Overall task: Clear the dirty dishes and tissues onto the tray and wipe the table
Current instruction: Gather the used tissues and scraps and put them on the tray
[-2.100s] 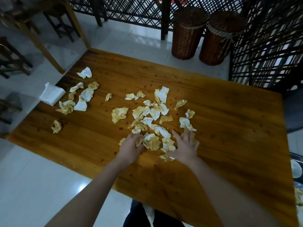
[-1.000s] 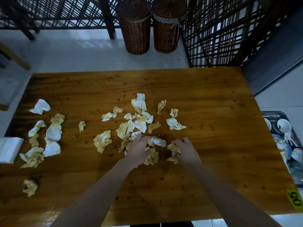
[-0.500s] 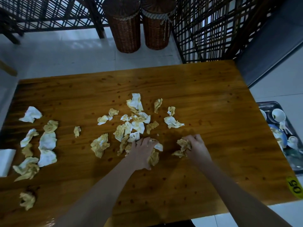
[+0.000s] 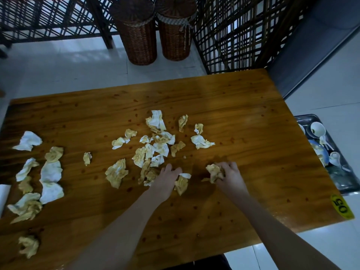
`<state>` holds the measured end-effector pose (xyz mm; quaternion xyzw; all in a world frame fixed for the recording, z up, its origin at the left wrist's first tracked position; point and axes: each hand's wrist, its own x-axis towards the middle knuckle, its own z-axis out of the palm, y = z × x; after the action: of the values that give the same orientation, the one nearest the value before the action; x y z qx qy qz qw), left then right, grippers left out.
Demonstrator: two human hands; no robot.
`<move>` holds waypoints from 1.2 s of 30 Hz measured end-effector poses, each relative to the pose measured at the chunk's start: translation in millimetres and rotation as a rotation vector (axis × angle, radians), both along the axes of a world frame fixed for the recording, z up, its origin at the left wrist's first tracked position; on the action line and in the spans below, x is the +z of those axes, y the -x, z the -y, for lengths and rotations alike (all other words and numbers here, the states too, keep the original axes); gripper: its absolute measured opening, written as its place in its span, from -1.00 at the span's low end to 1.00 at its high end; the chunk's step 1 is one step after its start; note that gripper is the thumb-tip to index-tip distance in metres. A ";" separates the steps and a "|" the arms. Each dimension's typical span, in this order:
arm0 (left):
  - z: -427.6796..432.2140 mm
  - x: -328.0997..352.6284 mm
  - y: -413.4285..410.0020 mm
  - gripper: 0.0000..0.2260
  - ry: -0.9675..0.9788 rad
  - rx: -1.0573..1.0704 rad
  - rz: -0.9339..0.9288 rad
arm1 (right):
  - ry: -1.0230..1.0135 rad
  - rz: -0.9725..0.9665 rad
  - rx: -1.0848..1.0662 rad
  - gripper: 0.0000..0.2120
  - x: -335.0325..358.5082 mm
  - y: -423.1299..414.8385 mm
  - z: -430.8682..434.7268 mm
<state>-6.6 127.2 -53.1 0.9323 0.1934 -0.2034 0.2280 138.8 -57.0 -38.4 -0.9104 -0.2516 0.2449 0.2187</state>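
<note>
Two hands work near the middle of the wooden surface (image 4: 253,123). The right hand (image 4: 230,173) has its fingers curled round a wad of stained tissues (image 4: 214,171), held low against the wood. The left hand (image 4: 167,179) lies palm down on a crumpled tissue (image 4: 181,185); whether its fingers grip it cannot be told. Loose tissues (image 4: 155,147) lie scattered just beyond the hands, with a second group (image 4: 51,172) well apart at the left edge. A metal tray (image 4: 306,116) carrying dishes (image 4: 318,129) sits beside the right edge. Wicker baskets (image 4: 138,36) stand on the floor beyond the far edge
</note>
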 end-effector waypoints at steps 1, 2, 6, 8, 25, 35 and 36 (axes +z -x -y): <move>-0.9 1.9 -1.1 -0.43 0.012 0.020 0.004 | -0.008 -0.017 -0.004 -0.57 -1.1 3.4 -0.4; -2.1 4.8 -2.3 -0.44 0.023 0.042 0.011 | -0.016 -0.029 0.001 -0.57 -2.5 6.7 -1.0; -9.3 15.3 -2.8 -0.55 0.028 0.073 0.087 | 0.042 -0.057 0.078 -0.46 -9.8 18.1 -3.6; -11.5 17.5 -1.4 -0.59 0.015 0.077 0.113 | 0.096 -0.033 0.110 -0.47 -13.4 23.8 -3.8; 13.9 1.0 -7.0 -0.58 -0.006 -0.033 -0.037 | -0.004 -0.055 -0.068 -0.59 -13.3 24.0 5.3; 1.8 8.5 -9.0 -0.60 0.019 0.070 0.074 | -0.158 -0.085 -0.021 -0.60 -3.8 36.1 -13.9; 1.2 9.6 -8.5 -0.60 0.021 0.072 0.082 | -0.136 -0.110 0.024 -0.55 -5.2 40.3 -16.6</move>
<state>1.9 126.0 -43.5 0.9298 0.2152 -0.1589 0.2527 98.5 -40.5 -43.6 -0.8755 -0.2661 0.2795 0.2907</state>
